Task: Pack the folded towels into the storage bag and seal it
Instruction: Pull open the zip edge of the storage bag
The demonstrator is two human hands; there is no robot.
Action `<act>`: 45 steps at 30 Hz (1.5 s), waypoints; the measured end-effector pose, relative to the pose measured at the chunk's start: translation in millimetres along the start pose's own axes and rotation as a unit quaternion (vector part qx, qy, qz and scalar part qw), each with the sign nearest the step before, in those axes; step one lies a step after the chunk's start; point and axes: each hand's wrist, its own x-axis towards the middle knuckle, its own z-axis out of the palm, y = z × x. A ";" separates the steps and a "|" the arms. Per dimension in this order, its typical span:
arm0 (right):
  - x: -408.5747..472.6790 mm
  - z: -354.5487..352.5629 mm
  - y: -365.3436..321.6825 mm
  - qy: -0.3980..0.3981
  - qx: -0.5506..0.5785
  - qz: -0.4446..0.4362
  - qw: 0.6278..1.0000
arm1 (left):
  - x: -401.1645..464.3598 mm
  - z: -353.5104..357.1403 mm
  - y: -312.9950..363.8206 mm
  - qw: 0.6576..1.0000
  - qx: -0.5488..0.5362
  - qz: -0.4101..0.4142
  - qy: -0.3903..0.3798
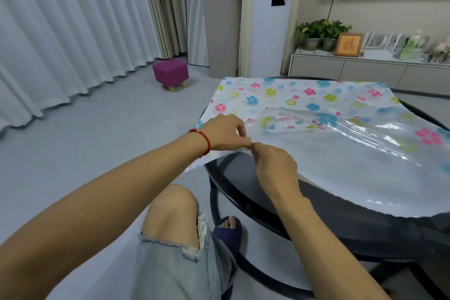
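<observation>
A clear plastic storage bag (316,114) printed with pink, blue and green flowers lies flat across a dark round table (341,214). Its near left edge hangs over the table's rim. My left hand (225,133), with a red cord at the wrist, pinches that edge of the bag. My right hand (275,165) pinches the same edge right beside it, fingertips almost touching those of the left. A pale bulge shows inside the bag near the middle. No towel can be made out clearly.
My bare knee (170,209) and a foot in a dark slipper (227,229) are under the table's near side. A purple stool (170,73) stands on the grey floor by the curtains. A low cabinet (353,68) with plants lines the far wall.
</observation>
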 end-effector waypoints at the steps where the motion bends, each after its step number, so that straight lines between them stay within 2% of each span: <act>1: -1.2 0.5 -0.5 0.010 0.028 -0.002 1.000 | -2.4 -1.5 -1.7 0.999 0.034 0.002 0.011; 3: -9.9 0.9 -1.6 0.008 0.069 -0.029 0.997 | -3.2 -8.3 -2.9 0.996 0.079 0.002 0.042; 5: -28.2 4.8 -0.2 -0.008 0.068 -0.055 0.996 | -0.7 -18.3 -4.4 0.996 0.050 -0.020 0.073; 8: -59.1 12.3 0.2 -0.071 0.004 -0.085 0.994 | 6.4 -31.9 -9.7 0.988 -0.105 -0.070 0.092; 10: -60.9 15.6 -3.0 -0.079 -0.002 -0.069 0.995 | 6.7 -35.5 -12.0 0.969 -0.222 -0.096 0.046; 11: -54.5 16.6 -7.0 -0.056 0.022 -0.058 0.996 | 5.8 -35.9 -12.8 0.966 -0.239 -0.101 0.021; 13: -37.3 17.4 -24.0 -0.020 0.074 -0.038 0.996 | 3.2 -34.4 -14.5 0.967 -0.236 -0.099 -0.003; 15: -20.4 22.5 -39.5 -0.019 0.132 -0.035 0.990 | 1.8 -32.8 -16.4 0.968 -0.237 -0.086 0.002; 18: -16.7 37.8 -44.5 -0.046 0.168 -0.063 0.983 | 5.7 -34.5 -22.0 0.971 -0.216 -0.077 0.070; 20: -27.0 50.8 -40.7 -0.079 0.110 -0.103 0.985 | 10.4 -39.4 -23.1 0.963 -0.235 -0.083 0.100; 23: -40.6 67.2 -40.8 -0.139 0.004 -0.144 0.980 | 15.2 -48.1 -19.9 0.955 -0.276 -0.088 0.061; 25: -37.2 65.2 -40.3 -0.167 0.010 -0.146 0.975 | 13.8 -49.8 -18.9 0.962 -0.252 -0.086 0.065; 28: -33.1 47.7 -35.5 -0.180 0.073 -0.114 0.974 | 8.4 -44.8 -17.2 0.981 -0.144 -0.062 0.111; 31: -34.1 19.1 -6.5 -0.121 0.069 -0.002 0.990 | 6.0 -38.4 -11.5 0.987 -0.020 -0.039 0.152; 34: -45.1 -16.3 44.4 -0.031 0.035 0.136 0.990 | 7.3 -27.2 6.2 0.987 0.062 0.004 0.149; 35: -51.1 -28.0 61.9 -0.028 0.006 0.176 0.984 | 9.9 -20.0 17.3 0.987 0.076 0.031 0.138; 37: -63.7 -42.5 89.3 -0.087 -0.082 0.226 0.967 | 18.8 -1.3 44.6 0.984 0.107 0.091 0.112; 39: -74.5 -44.5 107.0 -0.159 -0.126 0.236 0.950 | 29.8 19.3 77.3 0.976 0.141 0.148 0.078; 42: -82.3 -38.1 127.7 -0.208 -0.119 0.185 0.953 | 46.3 48.8 126.1 0.952 0.165 0.254 0.051; 45: -73.1 -43.3 149.9 -0.240 -0.101 0.120 0.958 | 68.5 58.8 159.5 0.939 0.181 0.287 0.053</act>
